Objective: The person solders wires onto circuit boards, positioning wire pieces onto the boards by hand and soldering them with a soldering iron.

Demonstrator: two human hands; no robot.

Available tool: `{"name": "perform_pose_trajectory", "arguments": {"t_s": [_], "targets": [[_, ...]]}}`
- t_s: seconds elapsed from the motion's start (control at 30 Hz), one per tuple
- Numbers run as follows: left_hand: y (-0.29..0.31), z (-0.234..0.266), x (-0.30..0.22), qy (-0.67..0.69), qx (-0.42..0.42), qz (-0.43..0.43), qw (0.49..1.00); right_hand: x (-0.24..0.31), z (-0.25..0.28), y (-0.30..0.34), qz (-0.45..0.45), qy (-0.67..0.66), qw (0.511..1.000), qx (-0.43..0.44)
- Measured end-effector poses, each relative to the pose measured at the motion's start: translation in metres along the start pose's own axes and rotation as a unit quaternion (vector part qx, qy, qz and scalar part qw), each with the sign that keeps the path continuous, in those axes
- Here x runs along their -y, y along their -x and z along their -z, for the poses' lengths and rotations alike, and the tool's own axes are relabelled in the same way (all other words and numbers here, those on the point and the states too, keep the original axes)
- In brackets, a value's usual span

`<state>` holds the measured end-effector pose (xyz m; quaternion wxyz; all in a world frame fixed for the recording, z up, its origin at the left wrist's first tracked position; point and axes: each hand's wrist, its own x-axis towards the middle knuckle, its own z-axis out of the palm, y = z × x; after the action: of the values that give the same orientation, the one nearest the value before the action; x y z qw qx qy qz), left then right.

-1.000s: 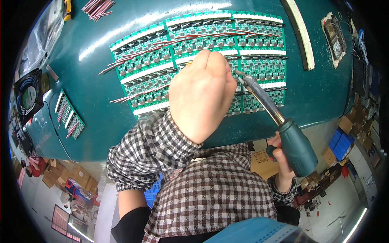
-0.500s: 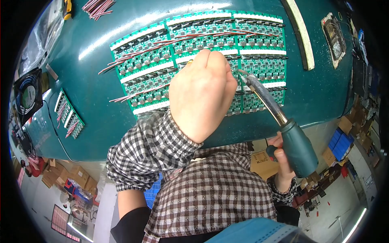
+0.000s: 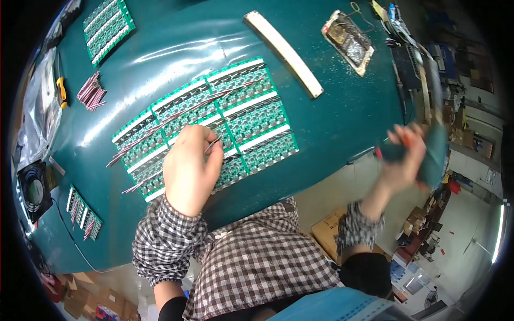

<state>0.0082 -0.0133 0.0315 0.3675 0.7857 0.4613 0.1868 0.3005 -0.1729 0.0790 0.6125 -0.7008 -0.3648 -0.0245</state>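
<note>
A large panel of green circuit boards (image 3: 262, 113) lies on the green table, with white strips and rows of black wires across it. My left hand (image 3: 188, 167) rests over the middle of the panel, thumb and forefinger pinched on a thin dark wire (image 3: 213, 143). Red-and-white wires (image 3: 176, 116) run slantwise over the boards, their ends past the panel's left edge. Off to the right, beyond the table's front edge, my right hand (image 3: 408, 155) grips the thick green handle of a soldering iron (image 3: 435, 152). Motion smears this hand and the iron, whose shaft points upward.
A long pale bar (image 3: 284, 53) and a soldering tray (image 3: 349, 43) with dark residue lie behind the panel. At left are a wire bundle (image 3: 91, 93), a yellow-handled tool (image 3: 62, 92), a black fan (image 3: 35, 190) and a small board strip (image 3: 83, 213). Another board panel (image 3: 108, 29) lies far left.
My right hand has swung the soldering iron away from the boards to the right. My left hand stays over the panel, its pinched wire now showing. The whole view has shifted and turned.
</note>
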Motion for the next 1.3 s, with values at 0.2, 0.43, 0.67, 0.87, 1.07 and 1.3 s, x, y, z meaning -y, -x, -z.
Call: {"name": "perform_pose_trajectory", "arguments": {"t_s": [0.2, 0.43, 0.67, 0.87, 1.07, 1.3], "targets": [[0.013, 0.008, -0.013, -0.011, -0.100, -0.035, 0.994, -0.008, -0.022, -0.003, -0.106, 0.006, 0.994, -0.029], [0.024, -0.018, -0.047, 0.446, 0.059, 0.050, 0.891, 0.024, -0.007, 0.056, -0.306, -0.299, 0.896, 0.119], [0.016, -0.032, -0.053, 0.635, 0.065, 0.168, 0.751, 0.039, -0.017, 0.095, -0.345, -0.387, 0.836, 0.178], [0.018, -0.032, -0.050, 0.718, 0.066, 0.200, 0.663, 0.048, -0.021, 0.108, -0.365, -0.382, 0.826, 0.197], [0.017, -0.033, -0.044, 0.740, 0.069, 0.215, 0.633, 0.051, -0.023, 0.111, -0.382, -0.369, 0.825, 0.196], [0.020, -0.022, -0.022, 0.406, -0.170, 0.008, 0.898, 0.053, -0.022, 0.096, -0.391, -0.350, 0.829, 0.192]]}}
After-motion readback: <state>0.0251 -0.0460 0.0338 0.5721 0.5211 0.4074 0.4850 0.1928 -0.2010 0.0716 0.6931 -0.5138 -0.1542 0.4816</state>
